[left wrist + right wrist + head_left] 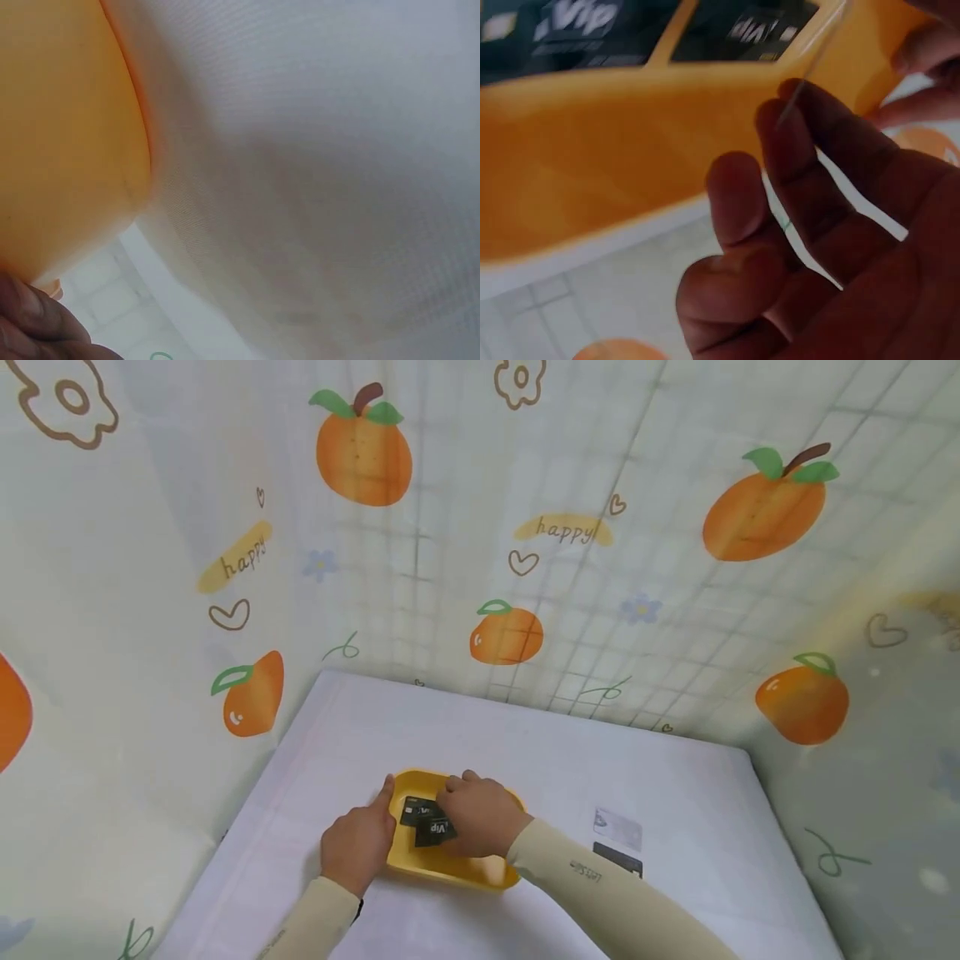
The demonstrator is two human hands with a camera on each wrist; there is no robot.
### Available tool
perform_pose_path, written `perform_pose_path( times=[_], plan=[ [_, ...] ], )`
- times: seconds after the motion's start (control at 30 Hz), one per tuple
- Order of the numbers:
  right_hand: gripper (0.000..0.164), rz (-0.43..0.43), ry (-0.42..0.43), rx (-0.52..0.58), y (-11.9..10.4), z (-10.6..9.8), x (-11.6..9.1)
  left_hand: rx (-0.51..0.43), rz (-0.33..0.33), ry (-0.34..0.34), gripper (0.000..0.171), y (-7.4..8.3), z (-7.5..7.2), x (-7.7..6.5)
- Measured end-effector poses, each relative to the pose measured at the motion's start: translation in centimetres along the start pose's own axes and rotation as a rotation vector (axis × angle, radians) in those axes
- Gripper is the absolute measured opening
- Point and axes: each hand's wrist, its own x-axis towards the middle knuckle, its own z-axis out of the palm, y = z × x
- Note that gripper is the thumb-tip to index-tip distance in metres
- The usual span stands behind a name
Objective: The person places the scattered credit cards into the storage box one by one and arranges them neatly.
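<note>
A yellow plastic tray (480, 878) sits on the table, its near wall filling part of the right wrist view. Its left rim is gripped by my left hand (358, 843), the index finger lying along the edge. Two black cards, a Vip card (433, 833) and a chip card (417, 810), lie in the tray and partly overlap. Over the tray's right half is my right hand (483, 814). In the right wrist view its fingers pinch a thin card (814, 67), seen edge-on, so its face is hidden.
On the table (555, 777) right of the tray lie a silver-white card (618, 828) and a dark card (618, 858), the latter close to my right sleeve (600, 885). A fruit-print curtain (450, 560) encloses the table's back and sides.
</note>
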Motion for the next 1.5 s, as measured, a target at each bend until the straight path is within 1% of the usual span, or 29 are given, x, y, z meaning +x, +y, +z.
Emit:
perform_pose_path(
  times=[0.13,0.23,0.4,0.5,0.6,0.77,1.0,1.2,1.4,1.5],
  plan=[
    [0.048,-0.024,-0.024,0.000,-1.2,0.5,1.3,-0.001,0.017,0.009,0.061,0.1,-0.1,0.1],
    [0.048,-0.043,-0.027,-0.008,-1.9,1.1,2.0,0.001,0.010,0.006,0.060,0.3,-0.3,0.0],
    [0.047,-0.066,-0.010,-0.006,-2.4,2.5,2.8,0.009,0.003,0.002,0.061,0.3,-0.3,-0.1],
    [0.045,-0.081,-0.007,0.012,-2.5,2.9,3.1,0.019,-0.002,-0.002,0.062,0.1,-0.3,-0.1],
    [0.042,-0.080,-0.007,0.030,-2.5,2.8,3.1,0.024,-0.002,-0.004,0.062,0.1,-0.3,-0.1],
    [0.039,-0.071,-0.032,0.053,-2.7,3.2,3.2,0.015,-0.003,0.006,0.062,0.0,-0.2,-0.3],
    [0.040,-0.055,-0.056,0.047,-2.9,3.6,3.3,0.017,0.006,0.029,0.061,-0.1,0.1,-0.3],
    [0.040,-0.059,-0.071,0.068,-2.5,3.7,2.9,0.023,0.014,0.031,0.061,0.2,0.2,-0.3],
    [0.044,-0.065,-0.079,0.137,-1.6,3.1,2.2,0.017,0.007,0.020,0.061,0.2,0.2,-0.3],
    [0.048,-0.045,-0.048,0.141,-1.1,2.4,1.4,0.012,-0.005,0.004,0.061,0.1,0.3,-0.4]
  ],
)
